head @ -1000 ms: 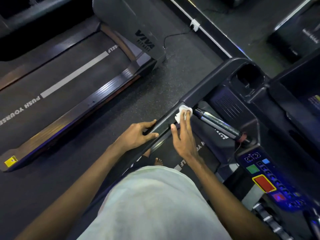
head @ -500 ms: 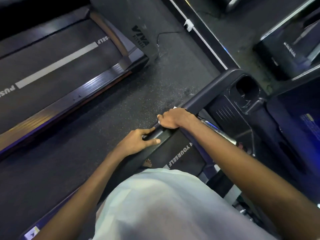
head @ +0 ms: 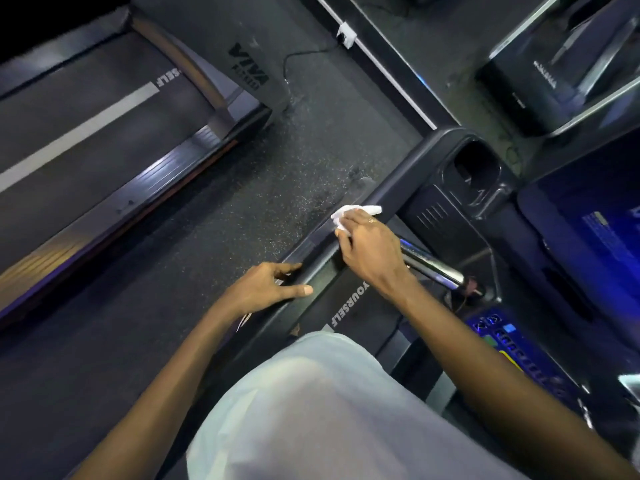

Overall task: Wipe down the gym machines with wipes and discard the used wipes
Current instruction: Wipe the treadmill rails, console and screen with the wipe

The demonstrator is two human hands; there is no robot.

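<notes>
I stand on a black treadmill and look down at its left handrail (head: 388,199). My right hand (head: 372,251) presses a crumpled white wipe (head: 349,214) onto the top of that rail; the wipe sticks out past my fingertips. My left hand (head: 266,289) grips the same rail a little nearer to me, thumb on the inner side, fingers over the outer edge. A chrome grip bar (head: 433,263) runs just right of my right hand.
The treadmill console has a cup holder (head: 476,168), a dark screen (head: 588,230) and lit buttons (head: 512,344) at the right. A second treadmill (head: 104,133) lies to the left across a strip of speckled rubber floor (head: 242,202). A cable and wall socket (head: 346,34) sit beyond.
My right hand has slid with the wipe up the rail toward the console, from a fist beside my left hand to a flatter press. My left hand has kept its grip.
</notes>
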